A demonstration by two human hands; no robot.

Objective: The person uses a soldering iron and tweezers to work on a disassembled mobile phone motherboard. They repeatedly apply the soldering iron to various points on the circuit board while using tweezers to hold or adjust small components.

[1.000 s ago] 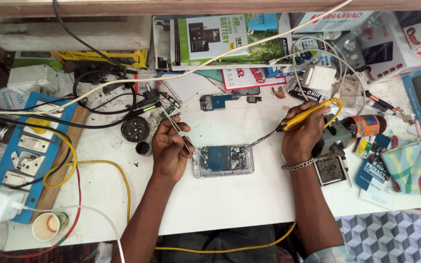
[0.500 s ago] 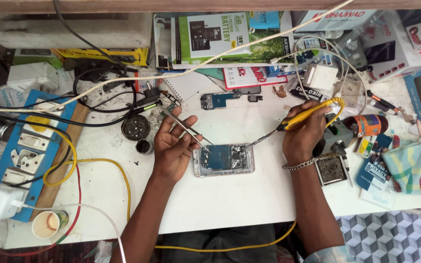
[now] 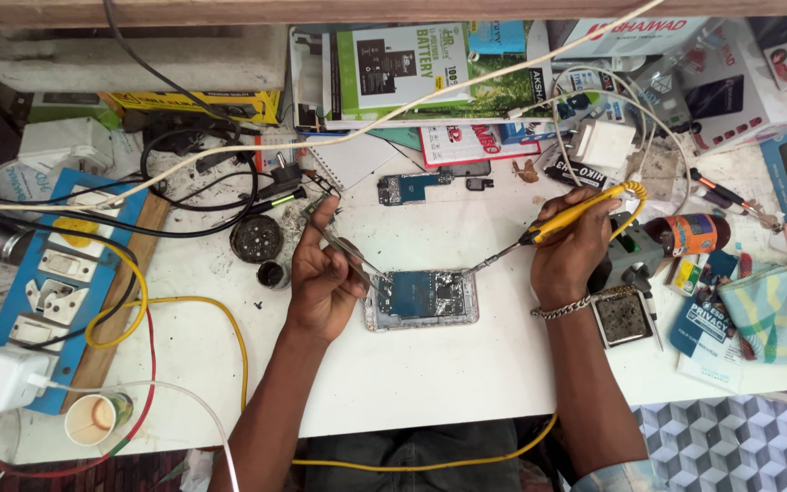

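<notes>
Tweezers (image 3: 343, 241) raised slightly, soldering iron (image 3: 557, 223) touching opened phone (image 3: 423, 299)

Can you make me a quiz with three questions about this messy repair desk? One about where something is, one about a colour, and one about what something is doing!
1. Where is the opened phone?
A. between the two hands
B. on the blue board
C. in the paper cup

2. What colour is the soldering iron handle?
A. green
B. yellow
C. pink

3. What is the left hand doing?
A. resting flat
B. lifting the cup
C. holding tweezers

Answers: 1 A, it lies between the left hand and right hand. 2 B, the grip is yellow. 3 C, the fingers pinch them, tips at the phone.
</notes>
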